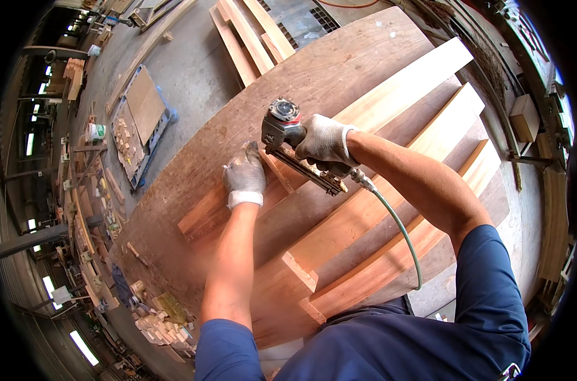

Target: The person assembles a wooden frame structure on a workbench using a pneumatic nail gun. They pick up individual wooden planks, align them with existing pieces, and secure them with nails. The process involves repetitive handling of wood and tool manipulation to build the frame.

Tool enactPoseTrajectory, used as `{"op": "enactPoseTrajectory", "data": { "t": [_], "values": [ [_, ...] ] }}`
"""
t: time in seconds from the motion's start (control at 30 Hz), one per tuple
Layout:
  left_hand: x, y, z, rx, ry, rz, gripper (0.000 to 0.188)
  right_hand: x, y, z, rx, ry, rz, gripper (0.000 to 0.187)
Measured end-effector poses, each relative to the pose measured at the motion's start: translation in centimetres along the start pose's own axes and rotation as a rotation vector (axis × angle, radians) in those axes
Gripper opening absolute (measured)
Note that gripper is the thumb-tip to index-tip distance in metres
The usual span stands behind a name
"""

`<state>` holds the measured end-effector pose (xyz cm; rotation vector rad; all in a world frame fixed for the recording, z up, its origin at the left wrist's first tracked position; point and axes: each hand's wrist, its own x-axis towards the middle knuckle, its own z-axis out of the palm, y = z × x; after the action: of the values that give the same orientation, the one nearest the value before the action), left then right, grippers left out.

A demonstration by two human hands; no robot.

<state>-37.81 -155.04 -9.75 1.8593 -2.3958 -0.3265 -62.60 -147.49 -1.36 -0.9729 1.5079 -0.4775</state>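
Observation:
My right hand (323,146), in a pale work glove, grips a pneumatic nail gun (283,124) by its handle. The gun has a dark body, a round top and a long magazine slanting down to the right. A green air hose (403,232) runs from its fitting toward my body. My left hand (245,174), in a soiled glove, is closed over a wooden board (203,213), left of the gun. Beside its fingers lies a short wood strip (277,171), set across the board. The gun's nose is near these fingers; whether it touches wood I cannot tell.
Several long pale boards (422,136) lie side by side on a large brown worktable (358,38) with a curved-looking edge. Short strips (301,272) cross two boards near me. Beyond stand stacked planks (241,38) and a blue pallet (150,149). Wood offcuts (161,330) lie at lower left.

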Motion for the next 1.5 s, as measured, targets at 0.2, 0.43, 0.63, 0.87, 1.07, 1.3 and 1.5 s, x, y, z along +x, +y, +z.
{"op": "enactPoseTrajectory", "data": {
  "t": [0.2,0.43,0.63,0.87,1.07,1.3,1.5],
  "values": [
    [0.0,-0.2,0.4,-0.018,0.095,0.072,0.049,0.7,0.7,0.4,0.066,-0.003,0.013,0.008],
    [0.0,0.4,-0.3,-0.050,-0.013,-0.024,0.051,-0.2,1.1,-0.1,0.156,0.020,0.022,0.011],
    [0.0,0.1,0.1,-0.030,-0.003,-0.015,0.054,-2.4,0.9,-0.7,0.186,-0.022,0.073,0.012],
    [0.0,-0.6,0.9,0.076,0.069,0.060,0.054,-3.9,3.1,1.2,0.187,-0.024,0.082,0.013],
    [0.4,-0.7,1.2,0.019,0.068,0.069,0.057,-4.8,5.6,2.6,0.180,-0.005,0.067,0.014],
    [0.1,-0.1,0.8,0.036,0.077,0.061,0.056,-5.5,4.7,2.5,0.199,-0.039,0.078,0.015],
    [0.2,-0.3,0.9,0.010,0.093,0.074,0.055,-4.7,5.7,2.7,0.169,-0.015,0.071,0.015]
  ]
}}
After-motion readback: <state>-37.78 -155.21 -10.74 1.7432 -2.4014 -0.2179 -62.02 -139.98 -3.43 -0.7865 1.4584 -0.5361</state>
